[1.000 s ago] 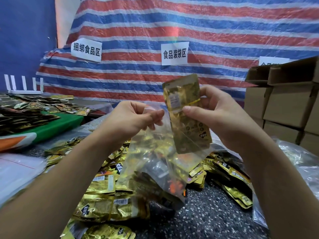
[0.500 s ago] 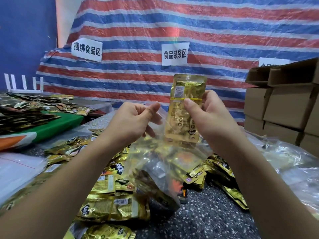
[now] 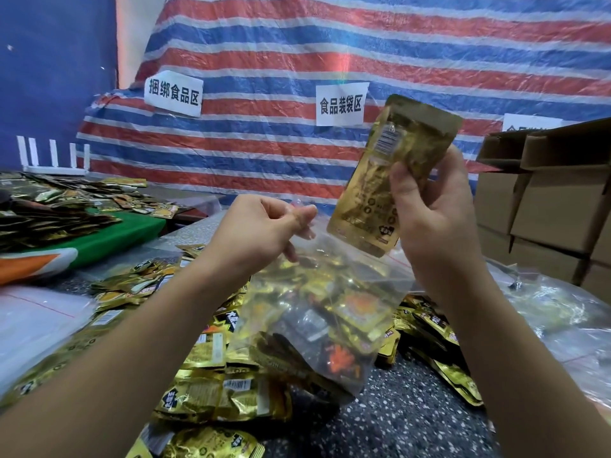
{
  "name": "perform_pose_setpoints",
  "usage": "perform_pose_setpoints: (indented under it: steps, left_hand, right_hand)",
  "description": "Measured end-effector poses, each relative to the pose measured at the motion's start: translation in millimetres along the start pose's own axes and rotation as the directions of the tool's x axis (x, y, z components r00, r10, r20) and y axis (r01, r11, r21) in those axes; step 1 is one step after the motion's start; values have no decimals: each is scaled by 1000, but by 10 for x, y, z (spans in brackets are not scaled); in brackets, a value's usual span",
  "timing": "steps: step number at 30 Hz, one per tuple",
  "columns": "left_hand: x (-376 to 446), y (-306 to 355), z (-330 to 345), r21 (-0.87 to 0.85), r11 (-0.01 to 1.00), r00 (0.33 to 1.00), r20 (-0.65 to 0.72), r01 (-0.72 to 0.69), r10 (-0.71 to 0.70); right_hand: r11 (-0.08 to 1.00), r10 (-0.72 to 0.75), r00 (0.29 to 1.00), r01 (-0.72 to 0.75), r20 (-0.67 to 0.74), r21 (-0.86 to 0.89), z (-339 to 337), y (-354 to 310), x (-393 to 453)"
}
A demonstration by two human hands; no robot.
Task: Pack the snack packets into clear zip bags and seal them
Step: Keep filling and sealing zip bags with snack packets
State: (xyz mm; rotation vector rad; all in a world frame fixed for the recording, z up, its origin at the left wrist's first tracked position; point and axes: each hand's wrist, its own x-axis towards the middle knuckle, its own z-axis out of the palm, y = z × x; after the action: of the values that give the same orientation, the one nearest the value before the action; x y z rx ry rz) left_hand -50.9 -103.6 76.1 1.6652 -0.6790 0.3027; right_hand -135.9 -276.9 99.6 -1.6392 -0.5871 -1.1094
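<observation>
The right hand grips a crinkled gold foil snack packet, tilted above the bag mouth. The left hand pinches the rim of the clear zip bag, which hangs between both hands, part-filled.

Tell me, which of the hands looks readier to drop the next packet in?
The right hand: it already grips a gold snack packet just above the clear zip bag, whose rim the left hand pinches.

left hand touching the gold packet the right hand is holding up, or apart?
Apart. The head view shows striped tarp and clear plastic between the left hand, which pinches the zip bag rim, and the gold packet gripped by the right hand.
</observation>
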Motion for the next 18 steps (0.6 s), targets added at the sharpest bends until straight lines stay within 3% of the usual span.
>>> perform_pose_setpoints:
  steps: [5,11,15,18]
  left_hand:
    - [-26,15,18,-21,1000,999,-41,2,-3]
    - [-10,9,17,-7,1000,998,-55,4,-4]
    - [-21,16,14,-20,999,1000,-7,-29,29]
    - [-25,38,4,-73,996,996,73,-55,60]
  right_hand:
    - [969,161,986,-164,32,187,-20,-2,33]
    - [887,365,885,-425,287,183,-92,7,21]
    - [941,333,904,-337,268,-33,-71,58,2]
    - [962,272,940,-274,208,-22,-28,88,-13]
